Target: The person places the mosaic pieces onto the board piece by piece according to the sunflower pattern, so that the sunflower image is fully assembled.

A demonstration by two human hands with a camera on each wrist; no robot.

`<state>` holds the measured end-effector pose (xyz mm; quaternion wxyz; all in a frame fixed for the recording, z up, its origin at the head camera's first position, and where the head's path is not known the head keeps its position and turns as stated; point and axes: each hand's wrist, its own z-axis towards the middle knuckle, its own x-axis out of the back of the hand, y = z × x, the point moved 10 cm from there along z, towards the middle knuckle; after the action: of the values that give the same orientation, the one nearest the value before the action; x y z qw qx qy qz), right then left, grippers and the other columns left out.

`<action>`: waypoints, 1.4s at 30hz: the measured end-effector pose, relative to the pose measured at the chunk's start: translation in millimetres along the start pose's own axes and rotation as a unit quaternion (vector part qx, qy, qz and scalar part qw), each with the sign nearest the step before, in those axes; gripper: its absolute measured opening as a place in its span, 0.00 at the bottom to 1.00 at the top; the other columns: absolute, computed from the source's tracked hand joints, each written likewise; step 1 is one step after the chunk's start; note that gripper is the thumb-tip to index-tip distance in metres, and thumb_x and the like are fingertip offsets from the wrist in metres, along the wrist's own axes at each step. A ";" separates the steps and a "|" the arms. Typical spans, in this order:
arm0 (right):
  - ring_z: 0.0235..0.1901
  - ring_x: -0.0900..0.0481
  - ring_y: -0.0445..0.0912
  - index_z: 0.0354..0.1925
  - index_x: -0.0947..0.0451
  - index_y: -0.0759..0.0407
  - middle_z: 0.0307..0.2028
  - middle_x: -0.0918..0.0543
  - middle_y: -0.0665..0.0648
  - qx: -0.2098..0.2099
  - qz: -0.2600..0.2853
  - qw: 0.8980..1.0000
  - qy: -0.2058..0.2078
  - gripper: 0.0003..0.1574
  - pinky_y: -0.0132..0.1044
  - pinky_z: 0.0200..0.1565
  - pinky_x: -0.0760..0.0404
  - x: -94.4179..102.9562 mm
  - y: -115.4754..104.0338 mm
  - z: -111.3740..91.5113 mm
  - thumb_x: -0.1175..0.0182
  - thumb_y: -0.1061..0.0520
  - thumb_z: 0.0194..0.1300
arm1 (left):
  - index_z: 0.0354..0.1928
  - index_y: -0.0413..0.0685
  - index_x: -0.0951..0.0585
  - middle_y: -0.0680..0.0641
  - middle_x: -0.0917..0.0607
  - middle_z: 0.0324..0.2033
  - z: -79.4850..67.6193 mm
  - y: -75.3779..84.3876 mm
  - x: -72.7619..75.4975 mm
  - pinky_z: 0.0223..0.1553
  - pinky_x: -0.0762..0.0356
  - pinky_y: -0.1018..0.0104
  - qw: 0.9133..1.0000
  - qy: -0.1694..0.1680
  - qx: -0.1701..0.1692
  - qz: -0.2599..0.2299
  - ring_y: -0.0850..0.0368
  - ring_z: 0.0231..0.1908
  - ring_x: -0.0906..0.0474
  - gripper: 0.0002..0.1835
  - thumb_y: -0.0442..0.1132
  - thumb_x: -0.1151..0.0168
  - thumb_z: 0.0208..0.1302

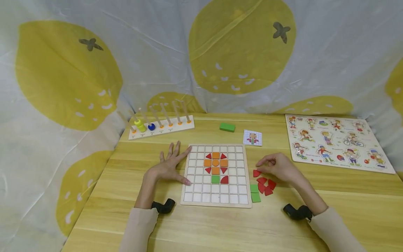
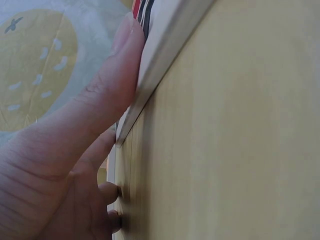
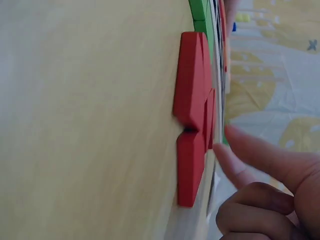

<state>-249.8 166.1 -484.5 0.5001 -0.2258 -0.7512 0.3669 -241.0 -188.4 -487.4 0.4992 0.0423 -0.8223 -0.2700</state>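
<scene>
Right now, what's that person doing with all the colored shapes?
A person's left hand rests on the left edge of a gridded board. Their right hand is at a loose red piece; I can't tell if it's gripping. On the board, orange pieces make a cross with red triangles around it, and a green square and a curved red piece sit below. More red pieces and two green tiles lie beside the board.
</scene>
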 end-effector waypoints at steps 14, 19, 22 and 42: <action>0.20 0.42 0.40 0.49 0.12 0.61 0.17 0.40 0.47 0.026 -0.002 0.999 -0.030 0.17 0.31 0.24 0.40 -4.7 -11.0 -2.5 0.26 0.61 0.60 | 0.84 0.66 0.59 0.38 0.79 0.80 0.2 -1.0 -0.4 0.71 0.85 0.22 1.000 -0.003 0.004 -0.003 0.34 0.79 0.88 0.72 0.64 0.18 0.45; 0.19 0.41 0.40 0.49 0.16 0.64 0.17 0.39 0.48 0.005 0.006 1.000 -0.011 0.24 0.32 0.23 0.40 -0.3 -7.8 -2.2 0.22 0.57 0.57 | 0.84 0.65 0.58 0.38 0.79 0.80 0.8 -0.3 -0.1 0.70 0.86 0.22 1.000 -0.002 0.001 -0.010 0.34 0.79 0.87 0.72 0.63 0.18 0.45; 0.20 0.41 0.41 0.48 0.14 0.64 0.17 0.39 0.48 0.001 0.005 1.000 -0.013 0.21 0.32 0.23 0.41 -0.7 -8.4 -3.1 0.23 0.59 0.57 | 0.84 0.64 0.58 0.37 0.78 0.80 0.7 0.2 0.5 0.70 0.86 0.21 1.000 0.000 -0.001 -0.012 0.33 0.79 0.87 0.72 0.62 0.18 0.46; 0.21 0.42 0.39 0.46 0.13 0.65 0.18 0.38 0.48 0.019 0.010 0.999 -0.037 0.14 0.30 0.25 0.39 -10.6 -9.8 0.5 0.27 0.63 0.61 | 0.84 0.64 0.58 0.38 0.78 0.81 0.0 0.9 0.8 0.70 0.86 0.22 1.000 -0.002 -0.001 -0.010 0.34 0.79 0.88 0.72 0.63 0.18 0.45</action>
<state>-245.7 152.4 -483.2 0.4727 -0.2097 -0.7597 0.3944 -241.3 -187.9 -486.3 0.4950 0.0494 -0.8226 -0.2755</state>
